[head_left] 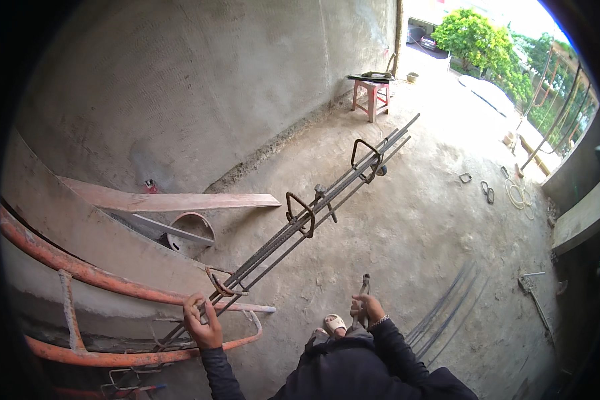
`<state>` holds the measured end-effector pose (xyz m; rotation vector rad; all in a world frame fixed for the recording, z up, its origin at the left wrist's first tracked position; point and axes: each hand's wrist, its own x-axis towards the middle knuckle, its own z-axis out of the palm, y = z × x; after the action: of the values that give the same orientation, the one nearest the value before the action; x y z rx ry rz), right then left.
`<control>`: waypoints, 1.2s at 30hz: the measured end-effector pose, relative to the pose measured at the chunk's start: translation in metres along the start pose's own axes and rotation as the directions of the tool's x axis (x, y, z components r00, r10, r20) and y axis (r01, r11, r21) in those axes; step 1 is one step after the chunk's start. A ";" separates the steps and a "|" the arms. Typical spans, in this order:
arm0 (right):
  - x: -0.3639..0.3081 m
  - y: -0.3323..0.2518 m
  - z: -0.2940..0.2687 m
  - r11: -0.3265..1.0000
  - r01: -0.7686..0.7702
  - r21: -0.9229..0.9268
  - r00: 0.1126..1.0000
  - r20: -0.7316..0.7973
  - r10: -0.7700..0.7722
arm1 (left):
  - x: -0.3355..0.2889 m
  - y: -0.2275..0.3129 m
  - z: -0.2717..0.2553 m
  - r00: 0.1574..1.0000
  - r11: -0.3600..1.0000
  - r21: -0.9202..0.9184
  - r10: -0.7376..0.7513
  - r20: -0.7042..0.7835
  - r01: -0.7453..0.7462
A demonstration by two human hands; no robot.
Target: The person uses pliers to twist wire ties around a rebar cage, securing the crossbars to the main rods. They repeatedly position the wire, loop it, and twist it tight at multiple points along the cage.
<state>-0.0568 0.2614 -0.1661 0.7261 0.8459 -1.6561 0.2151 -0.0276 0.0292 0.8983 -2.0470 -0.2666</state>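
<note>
A long bundle of steel rebar [273, 243] runs slantwise from lower left to upper right, with several bent square stirrups [301, 215] around it. At its near end my left hand [204, 327] is closed around the bars, just below a rusty stirrup [225, 285]. My right hand [369, 309] grips a pair of dark pincers [365, 283] by the handles, jaws pointing away from me, apart from the rebar. Under the bundle's middle stands a metal support [325, 200].
An orange tubular frame [113, 283] lies on the left beside a pinkish plank [180, 201]. Loose bars [447, 307] rest at my right, near a long metal tool [535, 300]. Farther off are loose stirrups [488, 193], a coiled hose [517, 194] and a red stool [371, 97] by the wall.
</note>
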 end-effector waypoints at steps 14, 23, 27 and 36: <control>-0.084 -0.238 0.122 -0.737 0.420 -0.530 0.063 0.827 -0.559 | -0.120 0.097 0.121 0.866 0.497 -0.737 -0.062 0.496 0.458; -0.007 -0.400 0.167 -0.947 0.216 0.237 -0.115 0.970 0.216 | -0.047 0.159 0.257 0.696 0.499 -0.649 -0.715 0.066 0.575; 0.017 -0.456 0.168 -0.939 0.299 0.170 -0.159 0.979 0.126 | -0.029 0.188 0.298 0.734 0.640 -0.626 -0.662 -0.154 0.446; 0.015 -0.560 0.227 -0.844 0.449 0.293 -0.011 0.947 0.322 | -0.008 0.186 0.339 0.768 0.794 -0.378 -0.584 -0.261 0.476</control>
<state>-0.6148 0.1548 0.0418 -2.6904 1.8989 -0.7594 -0.1405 0.0658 -0.0917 1.2314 -1.3213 -0.6451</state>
